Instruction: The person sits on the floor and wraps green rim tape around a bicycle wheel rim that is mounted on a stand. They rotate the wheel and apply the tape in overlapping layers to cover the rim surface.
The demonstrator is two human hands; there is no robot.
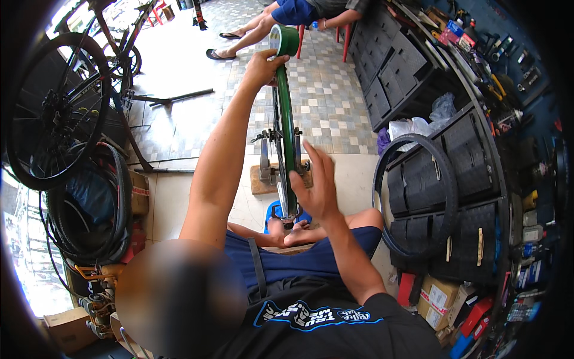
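Observation:
A bicycle wheel stands upright in a truing stand [263, 161] in front of me, seen nearly edge-on. Along its rim runs a glossy strip of green rim tape [287, 113]. At the wheel's far top sits a roll of green tape [289, 40], its pale core facing left. My left hand [262, 69] reaches out to it, thumb against the roll and fingers curled by the rim, partly hidden. Closer to me, my right hand [317, 185] is beside the near right part of the rim with fingers spread. Whether its thumb touches the tape I cannot tell.
A loose black tyre [451, 197] leans on dark drawers at right, below a tool-covered bench. Bicycles and hanging tyres [122, 203] crowd the left. Beyond the wheel, another person's legs [254, 33] show beside a red stool. A blue object [274, 210] lies by my feet.

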